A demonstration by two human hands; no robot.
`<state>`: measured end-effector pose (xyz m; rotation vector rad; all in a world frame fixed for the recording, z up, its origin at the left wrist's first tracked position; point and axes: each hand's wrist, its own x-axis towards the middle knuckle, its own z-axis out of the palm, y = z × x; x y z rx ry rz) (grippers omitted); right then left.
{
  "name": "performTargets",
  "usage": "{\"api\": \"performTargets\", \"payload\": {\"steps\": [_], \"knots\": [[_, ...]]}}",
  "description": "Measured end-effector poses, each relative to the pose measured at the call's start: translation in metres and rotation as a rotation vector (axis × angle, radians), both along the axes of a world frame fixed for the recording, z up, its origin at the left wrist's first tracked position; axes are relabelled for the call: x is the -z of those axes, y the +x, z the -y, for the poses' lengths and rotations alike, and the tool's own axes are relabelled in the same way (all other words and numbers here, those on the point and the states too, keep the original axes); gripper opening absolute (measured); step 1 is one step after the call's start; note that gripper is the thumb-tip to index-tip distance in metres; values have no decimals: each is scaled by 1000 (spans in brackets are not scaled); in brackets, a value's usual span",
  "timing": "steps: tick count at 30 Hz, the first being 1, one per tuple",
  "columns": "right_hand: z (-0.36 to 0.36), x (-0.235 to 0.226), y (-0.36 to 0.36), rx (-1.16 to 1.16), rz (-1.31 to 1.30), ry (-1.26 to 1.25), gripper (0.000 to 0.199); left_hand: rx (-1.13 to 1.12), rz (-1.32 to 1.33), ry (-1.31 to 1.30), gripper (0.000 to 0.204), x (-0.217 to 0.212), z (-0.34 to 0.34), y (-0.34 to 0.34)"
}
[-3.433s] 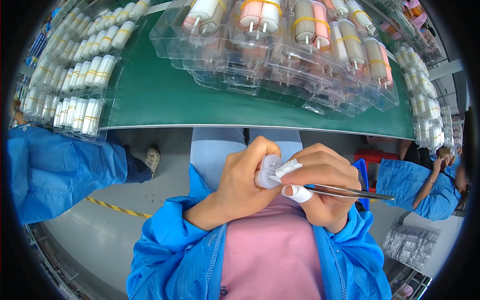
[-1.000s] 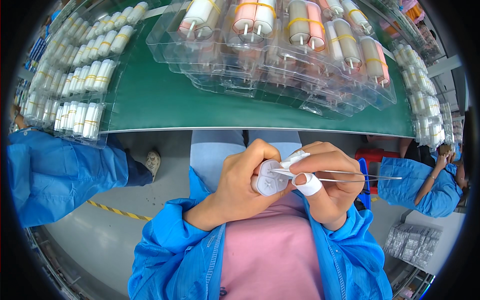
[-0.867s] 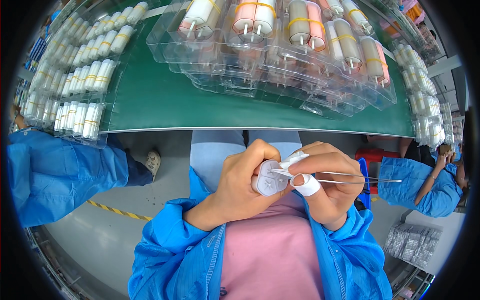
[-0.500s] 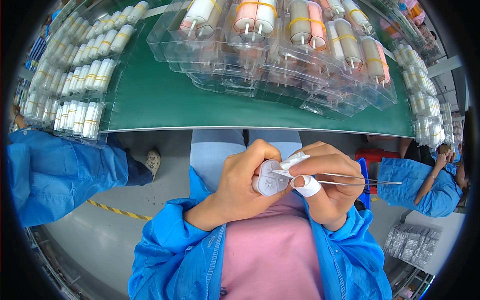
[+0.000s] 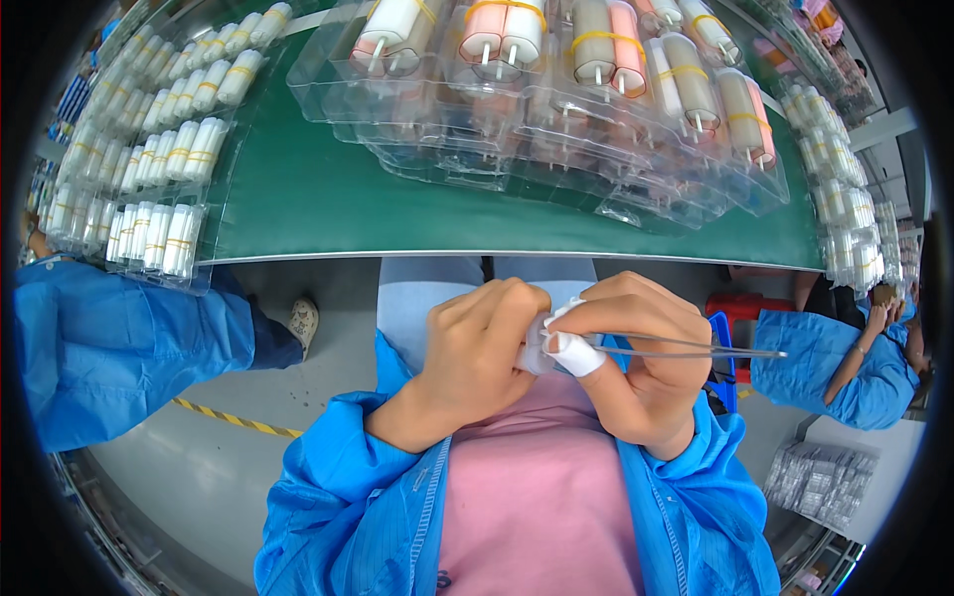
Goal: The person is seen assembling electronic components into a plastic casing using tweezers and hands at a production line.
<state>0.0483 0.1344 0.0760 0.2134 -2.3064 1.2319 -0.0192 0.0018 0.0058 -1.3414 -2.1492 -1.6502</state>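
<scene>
My left hand is closed around a small pale, translucent plastic piece with a rounded outline. Most of that piece is now hidden by my fingers. My right hand grips a pair of metal tweezers, whose rear end sticks out to the right past the palm. White wrapping covers the right thumb tip, and more white shows at the forefinger tip. Both hands meet in front of my chest, right fingertips against the plastic piece. The tweezer tips cannot be made out.
A green table lies ahead. On it, stacked clear trays hold banded grey, white and pink cylinders. More trays of white cylinders stand at left and right. Blue-clad co-workers sit at left and right.
The plastic piece has turned, so its chambered end face no longer shows. My right hand has shifted slightly left, closer against it, and the tweezers lie a little lower-angled.
</scene>
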Motion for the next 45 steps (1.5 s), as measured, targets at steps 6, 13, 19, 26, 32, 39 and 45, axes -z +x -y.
{"api": "performTargets", "payload": {"steps": [6,13,19,26,32,39,45], "knots": [[0,6,4,13,64,-500,9,68,150,91,33,-6,0,4],[-3,8,9,-25,6,-388,11,158,366,160,38,-12,1,5],[0,6,10,-9,-7,-282,12,185,379,182,38,-8,0,5],[-7,11,8,55,-70,-216,18,234,573,227,45,-20,-3,8],[-9,14,8,16,-84,-295,20,236,226,134,49,-7,-4,-2],[-6,7,11,-43,-58,-212,19,267,594,259,45,0,-5,10],[-4,6,9,-52,-60,-146,19,233,492,145,40,-7,-1,6]]}}
